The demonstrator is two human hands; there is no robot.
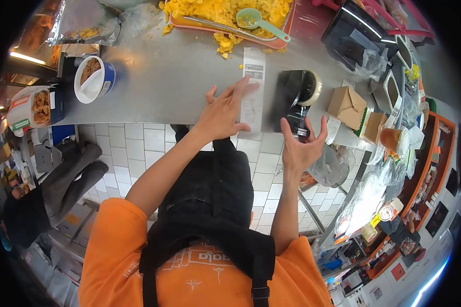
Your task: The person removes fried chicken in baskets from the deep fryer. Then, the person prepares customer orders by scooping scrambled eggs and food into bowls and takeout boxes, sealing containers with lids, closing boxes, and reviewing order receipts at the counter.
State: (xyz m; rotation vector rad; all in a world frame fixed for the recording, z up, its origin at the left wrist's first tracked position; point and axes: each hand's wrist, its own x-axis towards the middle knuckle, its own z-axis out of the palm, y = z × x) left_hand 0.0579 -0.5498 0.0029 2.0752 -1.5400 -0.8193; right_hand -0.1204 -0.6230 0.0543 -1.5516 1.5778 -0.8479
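Receipt (253,66) ran lengthwise to surface's (153,77) near edge under spread left fingers (238,90); right fingers (287,129) at tape dispenser (290,89), grip unclear.

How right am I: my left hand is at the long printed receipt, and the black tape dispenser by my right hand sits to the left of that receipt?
One slip: in the head view, the black tape dispenser sits to the right of the long printed receipt. Your left hand is at the receipt and your right hand is by the dispenser.
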